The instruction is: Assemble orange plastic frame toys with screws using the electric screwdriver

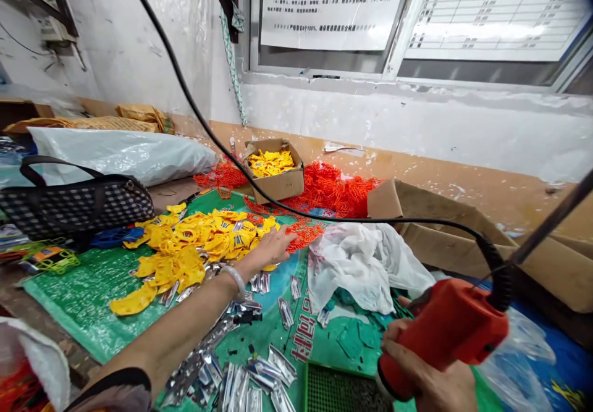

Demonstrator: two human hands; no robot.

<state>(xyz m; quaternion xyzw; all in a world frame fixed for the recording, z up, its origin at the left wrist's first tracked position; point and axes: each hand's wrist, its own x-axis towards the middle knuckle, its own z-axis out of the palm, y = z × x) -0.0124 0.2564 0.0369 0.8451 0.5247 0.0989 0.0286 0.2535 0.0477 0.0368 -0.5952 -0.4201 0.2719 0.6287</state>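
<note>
My right hand (426, 362) grips a red corded power tool (449, 325) at the lower right, its fingers wrapped round the body. The tool's lower end is over a green mesh tray (324, 387) holding dark bits. My left hand (275, 245), with a pale bangle on the wrist, stretches forward, palm down. Its fingers reach the edge of some orange netting (303, 236), beside a pile of yellow pieces (185, 245); no held thing shows. Shiny silver metal pieces (236, 384) lie below the left forearm.
Behind stands a cardboard box (282, 186) of yellow pieces, amid more orange netting (343, 189). White cloth (361, 260) lies between my hands. A black cable (204, 125) crosses the view to the tool. A checked bag (78, 205) sits left, an open carton (445, 214) right.
</note>
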